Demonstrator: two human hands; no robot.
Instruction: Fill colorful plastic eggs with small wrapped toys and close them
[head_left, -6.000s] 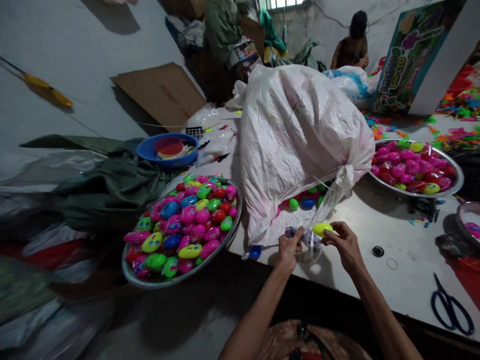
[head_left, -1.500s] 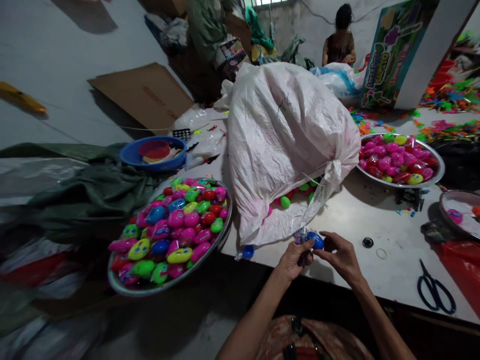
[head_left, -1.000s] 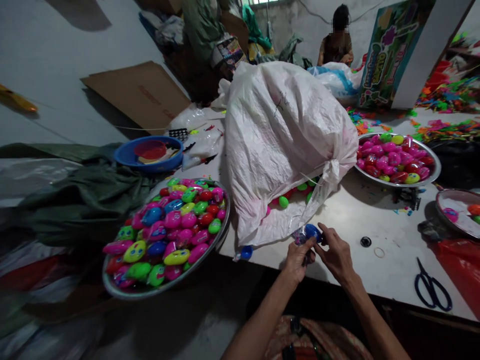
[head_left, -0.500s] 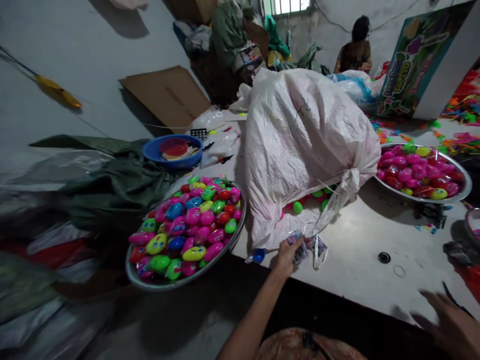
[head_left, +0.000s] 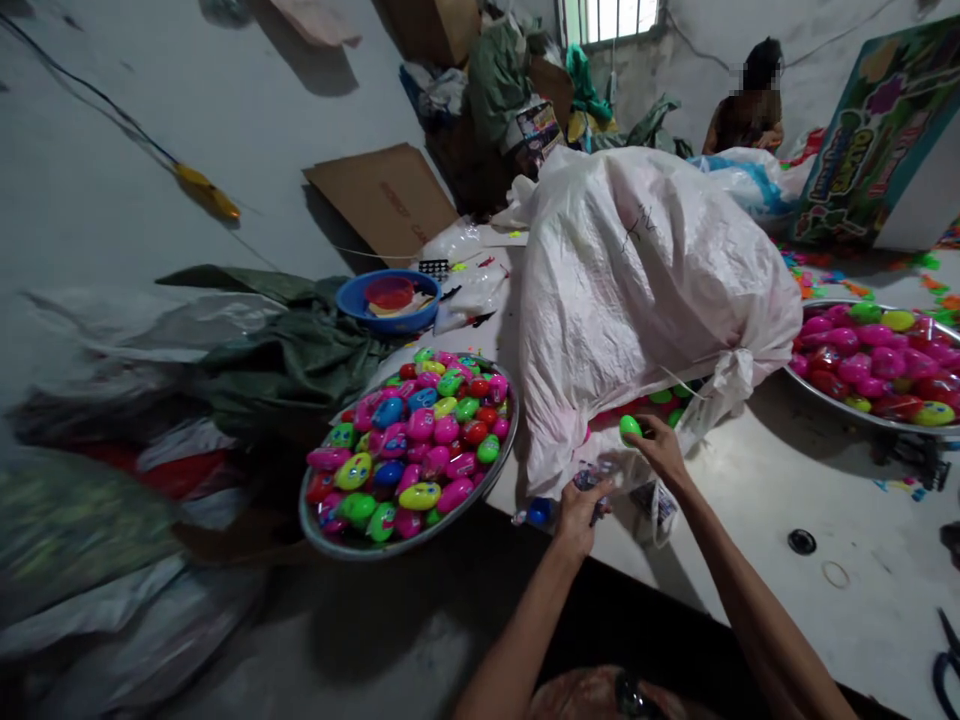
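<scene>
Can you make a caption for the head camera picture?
A right hand holds a green egg by a big white sack.

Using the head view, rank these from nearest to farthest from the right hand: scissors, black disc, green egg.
1. Green egg: held in the fingertips of the right hand.
2. Black disc: off to the hand's right, nearer the wearer.
3. Scissors: farther right, partly cut off by the picture's edge.

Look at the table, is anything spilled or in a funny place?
A little. Colorful pieces lie scattered loose across the table near the printed box, as if spilled. A blue piece also lies at the table's front edge, near the left hand, where it might fall. Nothing looks clearly broken.
</scene>
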